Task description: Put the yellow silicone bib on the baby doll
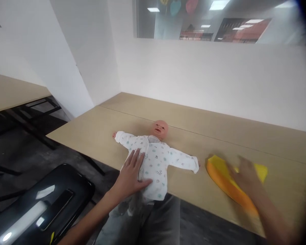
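Note:
A baby doll [156, 154] in a white patterned top lies on its back on the wooden table [219, 126], arms spread, its lower half hanging over the near edge. My left hand [131, 172] rests flat on the doll's belly, fingers apart. My right hand [244, 173], blurred, lies on a folded yellow-orange cloth [225, 180] to the doll's right; whether it grips the cloth is unclear.
A black glossy chair seat [40, 204] stands low at the left, beside my grey-trousered legs [148, 221]. White walls close off the table's far side and left corner. Another table [10, 92] stands at far left.

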A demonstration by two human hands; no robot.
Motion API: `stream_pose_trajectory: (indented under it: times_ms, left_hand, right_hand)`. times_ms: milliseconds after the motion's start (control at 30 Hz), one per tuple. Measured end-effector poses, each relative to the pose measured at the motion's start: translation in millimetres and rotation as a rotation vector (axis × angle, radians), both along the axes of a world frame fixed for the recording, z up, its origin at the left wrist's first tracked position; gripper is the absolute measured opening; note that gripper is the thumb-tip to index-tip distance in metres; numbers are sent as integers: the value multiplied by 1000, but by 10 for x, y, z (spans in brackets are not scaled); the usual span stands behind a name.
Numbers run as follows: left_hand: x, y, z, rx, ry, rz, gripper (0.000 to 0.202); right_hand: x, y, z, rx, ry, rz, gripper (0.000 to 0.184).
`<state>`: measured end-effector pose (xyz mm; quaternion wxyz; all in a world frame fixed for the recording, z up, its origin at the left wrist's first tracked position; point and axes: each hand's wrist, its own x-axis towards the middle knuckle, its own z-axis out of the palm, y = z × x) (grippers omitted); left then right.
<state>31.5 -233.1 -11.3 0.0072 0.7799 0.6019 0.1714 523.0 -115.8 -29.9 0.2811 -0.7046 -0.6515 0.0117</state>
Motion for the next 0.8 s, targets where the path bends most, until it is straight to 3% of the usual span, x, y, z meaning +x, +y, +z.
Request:
stream_pose_trajectory:
  times_ms: [33,100,167,233,300,400,500,800]
  left_hand:
    - [13,21,-11,11,-1,10,103]
    - [29,65,-32,31,-9,16,100]
    - [32,112,-56,56,-14,13,98]
    - [26,163,-86,91,-11,-2,96]
    - [13,221,-123,127,0,-22,91]
    - [-4,326,-175,149,-7,-37,80]
    - [19,446,-203,111,-66,-27,71]
    - [333,829,-192,95,-238,9,64]
  right_hand:
    - [-472,-213,82,3,54,115,80]
    - [-1416,-632,199,-119,185,357,66]
    - [-2216,-955,208,-150,227,476,67]
    - [-2787,-1132,127,-149,229,550,67]
    - [-3143,-1175,18,-93,200,511,68]
    - [-3402,-1085,-87,-21,166,396,70]
    - [-3474,-919,-86,-40,166,334,69]
    - [-3255,-318,54,-230,196,342,72]
